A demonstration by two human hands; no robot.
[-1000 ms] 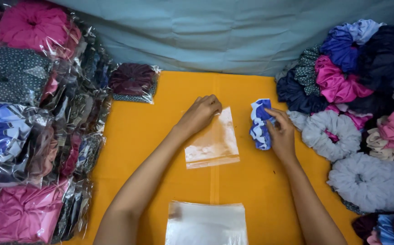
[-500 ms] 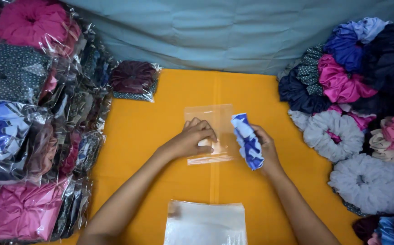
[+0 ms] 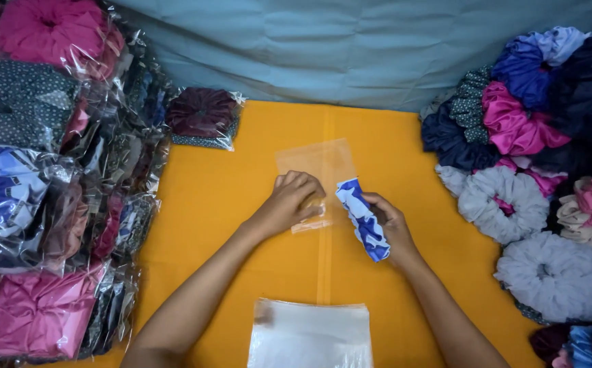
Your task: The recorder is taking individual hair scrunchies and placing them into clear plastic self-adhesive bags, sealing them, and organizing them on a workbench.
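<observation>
The clear bag (image 3: 315, 178) is now laid flatter and straighter on the desk (image 3: 228, 204), no longer lifted and crumpled as a second ago. The left hand (image 3: 292, 201), earlier stretched out at the bag's far corner, is drawn back and pressed on its near end. The blue-and-white scrunchie (image 3: 362, 219), first held apart to the right, is squeezed long in the right hand (image 3: 388, 221) and brought beside the bag's edge.

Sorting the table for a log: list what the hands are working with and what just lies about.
In hand:
left hand on clear bag
right hand holding blue-white scrunchie

Lying about:
bag stack
bagged scrunchies
loose scrunchies
</observation>
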